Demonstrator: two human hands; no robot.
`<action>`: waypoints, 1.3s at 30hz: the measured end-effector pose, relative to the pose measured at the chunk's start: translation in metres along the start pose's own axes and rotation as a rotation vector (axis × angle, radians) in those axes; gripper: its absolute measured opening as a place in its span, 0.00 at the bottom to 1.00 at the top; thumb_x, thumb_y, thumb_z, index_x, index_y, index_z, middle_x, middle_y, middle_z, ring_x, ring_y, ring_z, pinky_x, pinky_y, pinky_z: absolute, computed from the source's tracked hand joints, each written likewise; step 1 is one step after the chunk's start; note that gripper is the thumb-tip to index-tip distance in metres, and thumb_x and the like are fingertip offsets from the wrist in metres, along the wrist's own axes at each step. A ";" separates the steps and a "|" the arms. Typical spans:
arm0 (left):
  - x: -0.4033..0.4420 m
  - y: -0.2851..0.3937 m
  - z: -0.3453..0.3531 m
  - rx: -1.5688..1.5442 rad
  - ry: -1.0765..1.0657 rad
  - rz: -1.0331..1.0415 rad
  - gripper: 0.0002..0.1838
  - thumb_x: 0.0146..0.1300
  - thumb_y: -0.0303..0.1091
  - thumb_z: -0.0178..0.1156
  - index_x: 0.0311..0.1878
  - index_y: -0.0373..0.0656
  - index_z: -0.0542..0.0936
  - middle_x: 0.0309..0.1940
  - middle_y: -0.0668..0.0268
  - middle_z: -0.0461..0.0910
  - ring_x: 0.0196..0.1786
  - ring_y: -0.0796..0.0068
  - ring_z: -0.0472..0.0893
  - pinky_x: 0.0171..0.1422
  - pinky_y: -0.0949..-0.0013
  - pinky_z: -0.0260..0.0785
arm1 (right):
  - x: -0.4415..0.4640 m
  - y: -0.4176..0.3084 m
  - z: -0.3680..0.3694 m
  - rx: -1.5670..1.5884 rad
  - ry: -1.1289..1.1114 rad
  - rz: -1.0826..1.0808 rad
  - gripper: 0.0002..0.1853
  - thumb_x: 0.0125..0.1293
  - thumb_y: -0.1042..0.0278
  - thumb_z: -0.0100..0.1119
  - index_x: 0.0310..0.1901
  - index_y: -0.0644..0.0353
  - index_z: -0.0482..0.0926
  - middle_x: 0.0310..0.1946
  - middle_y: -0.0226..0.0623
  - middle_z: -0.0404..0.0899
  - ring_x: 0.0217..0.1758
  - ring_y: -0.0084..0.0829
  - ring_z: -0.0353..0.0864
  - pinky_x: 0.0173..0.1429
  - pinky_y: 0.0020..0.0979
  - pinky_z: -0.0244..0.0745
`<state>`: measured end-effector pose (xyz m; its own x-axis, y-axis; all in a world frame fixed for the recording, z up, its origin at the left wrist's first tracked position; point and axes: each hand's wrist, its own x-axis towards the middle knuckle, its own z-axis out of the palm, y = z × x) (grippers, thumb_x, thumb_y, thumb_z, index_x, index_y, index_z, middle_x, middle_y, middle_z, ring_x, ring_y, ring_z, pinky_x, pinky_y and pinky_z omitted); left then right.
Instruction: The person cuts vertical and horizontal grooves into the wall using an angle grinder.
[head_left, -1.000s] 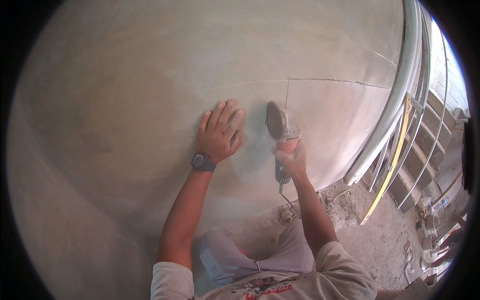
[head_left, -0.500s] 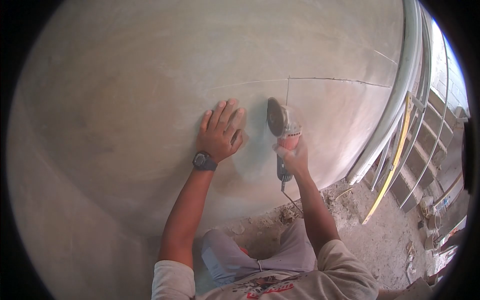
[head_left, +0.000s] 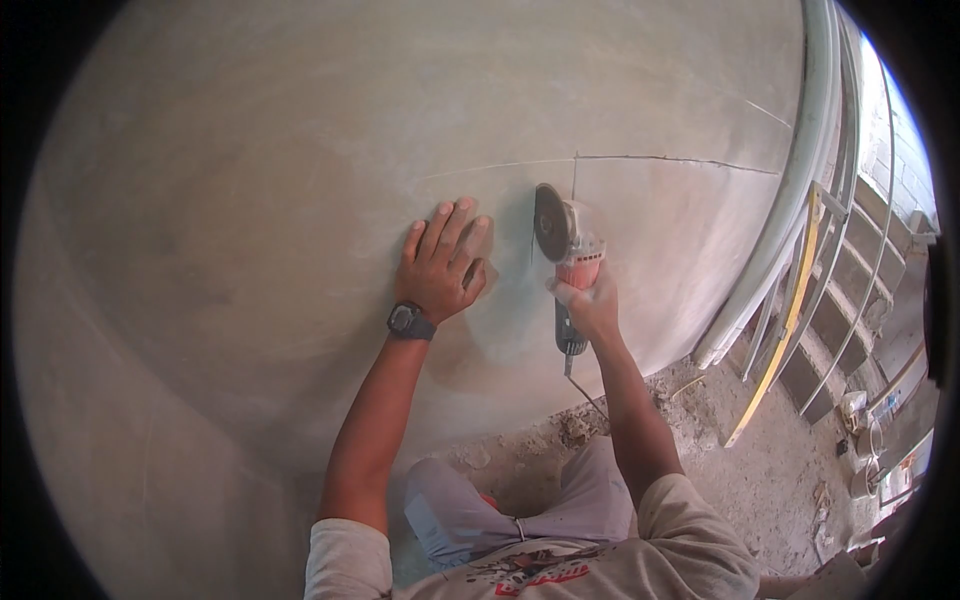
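My right hand (head_left: 590, 302) is wrapped round the red and black body of an angle grinder (head_left: 578, 272). Its dark cutting disc (head_left: 550, 222) stands edge-on to the plastered wall (head_left: 300, 180), beside a short dark vertical cut; whether the rim touches the wall I cannot tell. To the left, my left hand (head_left: 440, 265) lies flat on the wall with its fingers spread, holding nothing. A black watch (head_left: 404, 319) is on that wrist. The grinder's cord (head_left: 587, 395) runs down from its rear end.
Above the grinder, a thin groove (head_left: 680, 160) runs rightward across the wall. A pale pipe (head_left: 790, 230) stands at the wall's right edge, with a yellow level (head_left: 785, 335) leaning nearby. Concrete steps (head_left: 840, 330) and a rubble-strewn floor (head_left: 740, 490) lie at right.
The grinder and my right hand have shifted slightly upward along the wall, and more of the short vertical cut shows. My left hand has stayed in place.
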<state>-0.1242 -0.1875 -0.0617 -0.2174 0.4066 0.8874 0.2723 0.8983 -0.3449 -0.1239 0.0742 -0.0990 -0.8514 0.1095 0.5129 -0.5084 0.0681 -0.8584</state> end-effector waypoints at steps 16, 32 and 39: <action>0.000 0.000 -0.001 -0.001 0.011 0.004 0.34 0.63 0.48 0.65 0.75 0.60 0.76 0.81 0.66 0.68 0.83 0.64 0.64 0.86 0.49 0.49 | 0.005 -0.010 0.001 -0.003 -0.005 -0.020 0.25 0.56 0.69 0.75 0.54 0.63 0.76 0.39 0.31 0.81 0.39 0.23 0.80 0.44 0.30 0.77; 0.001 -0.002 -0.003 -0.019 -0.014 0.007 0.34 0.62 0.49 0.65 0.74 0.58 0.78 0.81 0.65 0.67 0.83 0.63 0.64 0.85 0.48 0.50 | 0.017 -0.016 0.001 0.014 -0.032 -0.032 0.31 0.55 0.66 0.76 0.60 0.65 0.75 0.47 0.37 0.83 0.50 0.30 0.82 0.57 0.34 0.77; 0.001 -0.002 -0.004 -0.006 -0.015 0.010 0.34 0.62 0.49 0.65 0.74 0.58 0.78 0.82 0.65 0.67 0.84 0.63 0.63 0.85 0.48 0.49 | 0.023 -0.018 0.000 0.015 -0.038 -0.045 0.30 0.54 0.65 0.75 0.58 0.64 0.75 0.46 0.37 0.83 0.48 0.29 0.82 0.56 0.34 0.77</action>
<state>-0.1209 -0.1898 -0.0593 -0.2289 0.4179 0.8792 0.2805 0.8932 -0.3515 -0.1344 0.0751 -0.0717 -0.8319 0.0693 0.5506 -0.5477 0.0570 -0.8347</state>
